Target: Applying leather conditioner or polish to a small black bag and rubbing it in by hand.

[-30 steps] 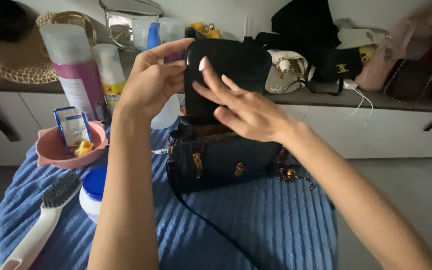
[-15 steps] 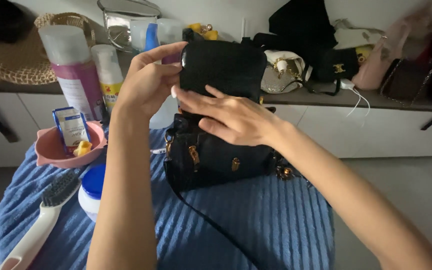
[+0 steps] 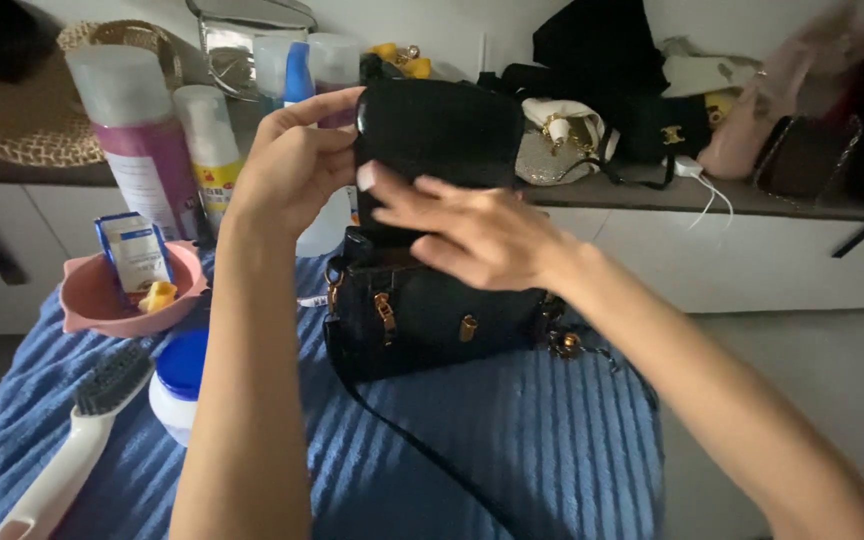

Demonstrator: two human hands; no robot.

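A small black handbag [image 3: 422,325] with gold clasps stands on a blue ribbed towel [image 3: 512,450], its flap [image 3: 447,125] lifted upright. My left hand [image 3: 287,165] grips the flap's left edge between thumb and fingers. My right hand [image 3: 467,230] lies flat across the flap's lower inner face, fingers pointing left. A thin black strap [image 3: 422,450] trails from the bag toward the front.
A pink bowl [image 3: 92,300] with a small blue box, a blue-lidded white jar [image 3: 177,385] and a white brush [image 3: 72,450] lie at the left. Bottles [image 3: 137,140] stand behind them. A shelf [image 3: 752,195] at the back holds several bags.
My right hand has slid left and down across the inside of the raised flap. The left hand keeps its hold on the flap's edge.
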